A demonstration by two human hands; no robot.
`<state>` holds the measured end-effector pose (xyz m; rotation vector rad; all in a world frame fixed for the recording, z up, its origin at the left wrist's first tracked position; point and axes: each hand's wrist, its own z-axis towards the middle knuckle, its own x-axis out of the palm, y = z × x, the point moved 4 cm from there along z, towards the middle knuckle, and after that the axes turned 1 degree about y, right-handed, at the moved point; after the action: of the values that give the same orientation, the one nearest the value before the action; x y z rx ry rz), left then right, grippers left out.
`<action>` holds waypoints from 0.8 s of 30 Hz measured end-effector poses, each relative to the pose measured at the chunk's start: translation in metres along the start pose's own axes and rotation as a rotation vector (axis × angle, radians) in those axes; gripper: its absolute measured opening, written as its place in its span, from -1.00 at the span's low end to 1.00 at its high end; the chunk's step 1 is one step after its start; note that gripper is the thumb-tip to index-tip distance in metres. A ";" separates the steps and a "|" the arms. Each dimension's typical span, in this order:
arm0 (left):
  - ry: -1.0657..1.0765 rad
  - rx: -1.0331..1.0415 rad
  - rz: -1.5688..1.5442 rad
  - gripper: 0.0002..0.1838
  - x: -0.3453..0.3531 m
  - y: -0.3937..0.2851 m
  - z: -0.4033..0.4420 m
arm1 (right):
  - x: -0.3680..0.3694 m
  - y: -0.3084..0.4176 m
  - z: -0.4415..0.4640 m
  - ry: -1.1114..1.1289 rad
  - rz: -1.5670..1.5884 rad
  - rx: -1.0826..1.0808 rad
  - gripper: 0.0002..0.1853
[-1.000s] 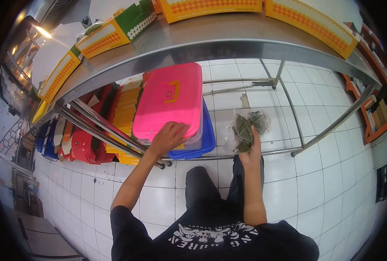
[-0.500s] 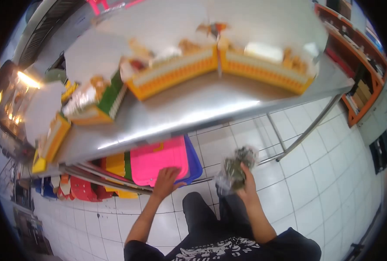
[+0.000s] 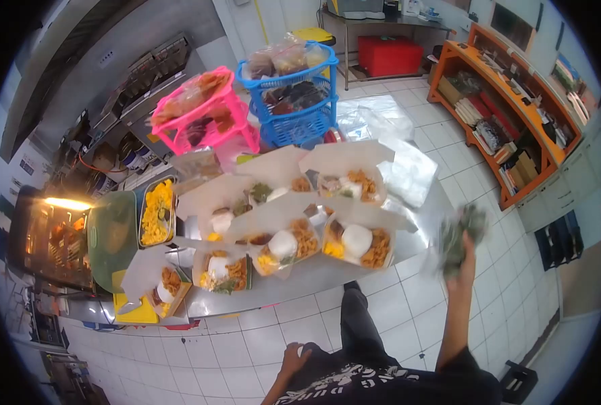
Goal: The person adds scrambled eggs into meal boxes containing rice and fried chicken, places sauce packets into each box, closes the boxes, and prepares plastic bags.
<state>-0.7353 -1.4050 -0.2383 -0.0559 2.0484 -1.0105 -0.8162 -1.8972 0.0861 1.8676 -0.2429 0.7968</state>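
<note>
Pinching the bags of green leaves [image 3: 461,236] beside the right end of the tabletop [image 3: 223,302], the right hand [image 3: 460,271] hovers; the left hand's [image 3: 294,358] grip, near the thigh, is unclear.

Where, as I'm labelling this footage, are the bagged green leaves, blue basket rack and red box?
Bagged green leaves [image 3: 452,250]: head view, lower part.
Blue basket rack [image 3: 294,129]: head view, lowest basket's wall.
Red box [image 3: 389,59]: head view, front side.
</note>
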 end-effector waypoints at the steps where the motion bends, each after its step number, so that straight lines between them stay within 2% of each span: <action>1: 0.042 -0.043 -0.010 -0.45 0.002 0.006 -0.006 | 0.025 0.019 0.045 0.064 0.006 -0.063 -0.57; 3: 0.073 -0.135 -0.062 -0.51 0.000 0.021 -0.018 | 0.083 0.039 0.141 0.179 0.063 -0.070 -0.65; 5: -0.038 -0.320 0.003 -0.52 -0.011 0.036 -0.026 | 0.132 0.031 0.249 0.294 0.112 -0.033 -0.70; 7: -0.097 -0.573 0.013 -0.57 -0.034 0.019 -0.028 | 0.179 -0.007 0.349 0.401 0.128 -0.022 -0.67; 9: -0.210 -0.758 -0.121 -0.58 -0.049 -0.016 -0.027 | 0.219 -0.067 0.424 0.402 0.128 -0.007 -0.63; 11: -0.260 -0.775 -0.155 -0.58 -0.053 -0.055 -0.019 | 0.240 -0.138 0.474 0.384 0.127 0.066 -0.64; 12: -0.303 -0.762 -0.194 -0.58 -0.052 -0.073 -0.015 | 0.249 -0.170 0.485 0.276 0.141 0.047 -0.65; 14: -0.308 -0.816 -0.208 -0.57 -0.043 -0.106 -0.009 | 0.257 -0.228 0.497 0.279 0.082 0.232 -0.62; 17: -0.307 -0.892 -0.210 -0.57 -0.019 -0.126 -0.016 | 0.280 -0.248 0.462 0.532 -0.004 0.354 -0.60; 18: -0.320 -0.915 -0.276 -0.57 -0.005 -0.129 -0.019 | 0.284 -0.256 0.463 0.543 -0.013 0.376 -0.60; 19: -0.330 -0.938 -0.342 -0.57 0.012 -0.128 -0.024 | 0.286 -0.265 0.462 0.634 -0.099 0.449 -0.48; 20: -0.331 -0.745 -0.324 -0.56 0.032 -0.117 -0.033 | 0.285 -0.272 0.463 0.725 -0.187 0.519 -0.35; 21: -0.333 -0.767 -0.337 -0.56 0.041 -0.111 -0.030 | 0.283 -0.276 0.470 0.732 -0.199 0.541 -0.35; 23: -0.007 -0.944 -0.236 -0.55 0.063 -0.109 -0.027 | 0.286 -0.280 0.491 1.126 -1.003 0.134 -0.24; 24: -0.106 -0.893 -0.259 -0.54 0.062 -0.120 -0.024 | 0.287 -0.289 0.510 1.136 -1.010 0.150 -0.24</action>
<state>-0.8286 -1.4940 -0.1900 -0.8310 2.2688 -0.1523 -0.2419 -2.1659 -0.0703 1.1314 1.3713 0.9791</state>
